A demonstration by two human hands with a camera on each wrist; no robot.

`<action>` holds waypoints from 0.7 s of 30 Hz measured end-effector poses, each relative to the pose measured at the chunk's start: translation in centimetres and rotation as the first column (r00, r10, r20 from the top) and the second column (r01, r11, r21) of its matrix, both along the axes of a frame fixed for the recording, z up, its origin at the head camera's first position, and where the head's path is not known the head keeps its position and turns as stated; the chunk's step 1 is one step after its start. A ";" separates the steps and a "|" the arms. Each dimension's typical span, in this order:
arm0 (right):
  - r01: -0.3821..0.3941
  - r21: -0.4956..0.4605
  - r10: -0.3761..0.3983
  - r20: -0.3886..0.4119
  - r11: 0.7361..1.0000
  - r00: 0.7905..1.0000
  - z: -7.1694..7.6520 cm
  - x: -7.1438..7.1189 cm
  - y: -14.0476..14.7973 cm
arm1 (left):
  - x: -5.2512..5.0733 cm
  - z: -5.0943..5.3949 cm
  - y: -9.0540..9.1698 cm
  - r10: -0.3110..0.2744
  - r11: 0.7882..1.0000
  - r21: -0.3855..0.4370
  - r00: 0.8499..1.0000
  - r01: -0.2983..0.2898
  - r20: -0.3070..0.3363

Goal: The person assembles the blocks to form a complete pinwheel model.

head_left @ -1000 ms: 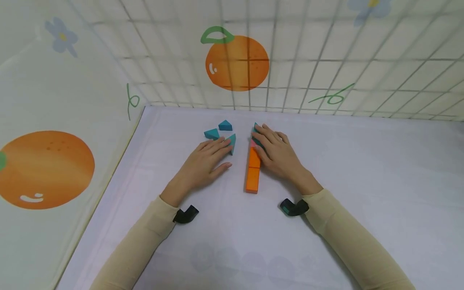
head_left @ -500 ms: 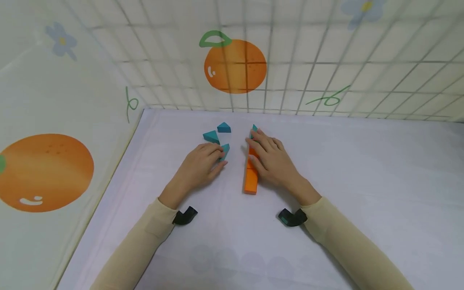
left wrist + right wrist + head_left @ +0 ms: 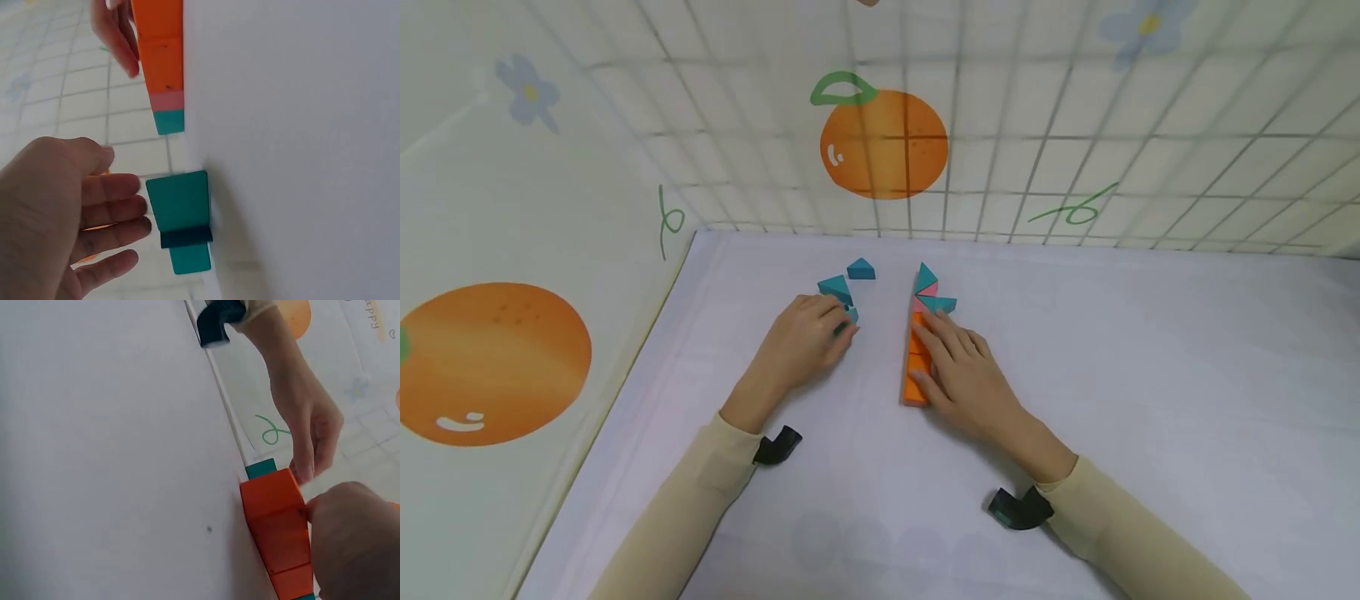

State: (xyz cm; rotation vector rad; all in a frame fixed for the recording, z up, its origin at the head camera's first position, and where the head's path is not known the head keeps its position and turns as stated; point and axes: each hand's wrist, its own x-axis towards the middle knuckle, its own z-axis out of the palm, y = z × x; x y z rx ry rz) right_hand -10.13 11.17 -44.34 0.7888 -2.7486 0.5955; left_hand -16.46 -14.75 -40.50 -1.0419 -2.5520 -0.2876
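The left hand (image 3: 808,342), left of the row of orange blocks (image 3: 915,364), is unclasped, its fingertips just beside 3 blue-green blocks (image 3: 835,288); whether they touch cannot be told. The right hand (image 3: 968,379) rests on the row's right side, fingers extended, clasping nothing. At the row's far end lie pink blocks (image 3: 929,291) and 2 blue-green triangles (image 3: 927,277), 1 pointing right.

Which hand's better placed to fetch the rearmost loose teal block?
Left, likely: the left hand is beside the loose teal blocks, including the rearmost one. The right hand is across at the orange blocks.
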 end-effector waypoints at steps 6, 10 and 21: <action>-0.002 -0.035 0.002 -0.024 0.999 1.000 -0.1 0.7 0.3 | -2.0 0.6 0.4 0.093 0.996 0.001 0.988 -0.094 0.123; -0.005 -0.053 0.003 -0.034 0.999 0.999 -0.2 0.9 0.5 | -3.6 0.5 1.2 0.159 0.987 -0.063 0.960 -0.149 0.232; -0.020 -0.054 0.016 -0.063 0.998 0.998 -0.7 1.0 0.6 | -5.5 -0.4 2.3 0.232 0.970 -0.153 0.919 -0.191 0.320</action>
